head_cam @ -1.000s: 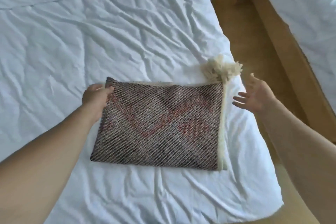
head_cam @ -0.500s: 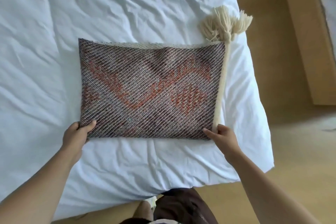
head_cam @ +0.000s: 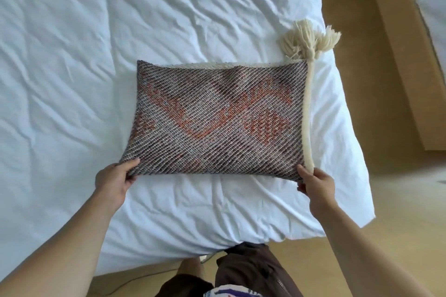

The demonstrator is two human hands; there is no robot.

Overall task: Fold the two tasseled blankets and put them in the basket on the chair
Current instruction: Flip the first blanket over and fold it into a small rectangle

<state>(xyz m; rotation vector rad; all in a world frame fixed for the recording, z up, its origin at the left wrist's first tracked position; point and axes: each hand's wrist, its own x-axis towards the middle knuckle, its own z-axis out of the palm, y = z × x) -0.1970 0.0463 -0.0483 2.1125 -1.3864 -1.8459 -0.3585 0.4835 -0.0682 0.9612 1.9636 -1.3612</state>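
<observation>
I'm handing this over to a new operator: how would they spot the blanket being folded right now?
Start at the bed's white sheet and look toward its right edge. The folded blanket lies there as a flat rectangle, its near corners pinched by the left hand and right hand. It alone is dark-woven with orange patterning, a cream border and tassels.

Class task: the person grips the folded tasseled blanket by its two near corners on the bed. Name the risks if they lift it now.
1. The left hand and right hand pinch only the near corners of the folded blanket; lifted so, the layers may sag open.
2. The tassels lie loose at the far right corner near the bed's edge and could snag or dangle.
</observation>
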